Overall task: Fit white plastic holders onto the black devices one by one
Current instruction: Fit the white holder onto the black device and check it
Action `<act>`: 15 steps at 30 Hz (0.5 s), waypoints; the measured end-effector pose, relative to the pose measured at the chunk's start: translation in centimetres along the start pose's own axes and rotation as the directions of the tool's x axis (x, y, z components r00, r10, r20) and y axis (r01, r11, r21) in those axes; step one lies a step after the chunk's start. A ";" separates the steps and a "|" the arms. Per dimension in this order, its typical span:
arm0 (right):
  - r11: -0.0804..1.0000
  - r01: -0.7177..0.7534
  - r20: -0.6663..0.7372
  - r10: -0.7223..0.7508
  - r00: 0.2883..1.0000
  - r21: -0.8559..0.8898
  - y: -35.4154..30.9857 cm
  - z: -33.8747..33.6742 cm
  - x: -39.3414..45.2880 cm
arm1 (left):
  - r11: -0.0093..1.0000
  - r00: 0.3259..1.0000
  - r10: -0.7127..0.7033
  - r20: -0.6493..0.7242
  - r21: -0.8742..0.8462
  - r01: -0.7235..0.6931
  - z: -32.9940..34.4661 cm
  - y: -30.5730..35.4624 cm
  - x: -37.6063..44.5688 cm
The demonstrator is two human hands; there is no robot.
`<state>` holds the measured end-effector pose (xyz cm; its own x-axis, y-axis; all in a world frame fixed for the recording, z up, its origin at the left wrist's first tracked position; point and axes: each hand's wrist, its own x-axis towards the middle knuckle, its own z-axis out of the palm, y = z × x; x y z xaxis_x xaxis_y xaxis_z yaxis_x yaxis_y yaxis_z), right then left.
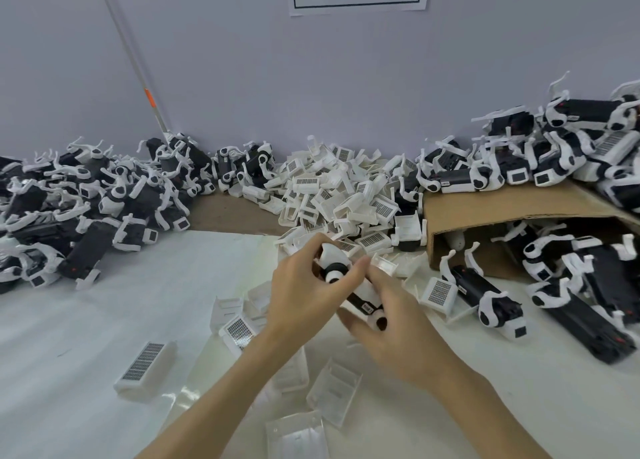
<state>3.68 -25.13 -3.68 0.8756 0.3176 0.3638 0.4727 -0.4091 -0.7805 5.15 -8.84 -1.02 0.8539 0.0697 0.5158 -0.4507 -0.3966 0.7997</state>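
Note:
Above the white table, both of my hands hold one black device [358, 301] with white parts. My left hand [304, 292] grips its far end, fingers curled round a white rounded part [333, 261]. My right hand [391, 323] grips the near end, thumb underneath and fingers over the top. A white holder on the device is partly hidden by my fingers. Behind my hands rises a heap of loose white plastic holders [341, 195] with barcode labels. One more black device [485, 294] lies to the right of my hands.
Piles of black devices with white fittings lie at the left [86, 202] and right back [554, 153]. A cardboard box [502, 209] on its side spills devices at the right. Loose holders [143, 368] lie scattered on the near table. A wall stands behind.

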 end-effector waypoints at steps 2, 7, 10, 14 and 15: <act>0.970 -0.046 -0.076 0.028 0.997 -0.238 0.4 0.1 0.1 | 0.988 0.998 0.057 -0.021 0.145 -0.053 0.2 0.0 -0.3; 0.994 -0.060 -0.090 0.052 0.995 -0.090 0.7 -0.3 0.2 | 0.923 0.978 0.197 0.071 0.323 -0.210 0.0 0.4 -0.4; 0.996 -0.071 -0.036 0.073 0.997 0.054 0.7 -0.6 0.2 | 0.987 0.976 0.146 0.162 0.049 -0.156 -0.7 0.2 0.2; 0.978 -0.106 0.037 0.100 0.994 0.180 0.8 -0.4 0.2 | 0.993 0.975 -0.010 0.223 -0.110 0.035 -1.2 0.0 0.9; 0.982 -0.102 0.039 0.097 0.994 0.158 0.8 -0.3 0.2 | 0.992 0.973 -0.037 0.226 -0.111 0.063 -1.3 -0.1 1.1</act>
<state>4.24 -25.64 -4.14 0.9131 0.3090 0.2662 0.3589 -0.2990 -0.8842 5.79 -7.53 -0.20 0.9066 -0.1247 0.4032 -0.4219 -0.2872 0.8599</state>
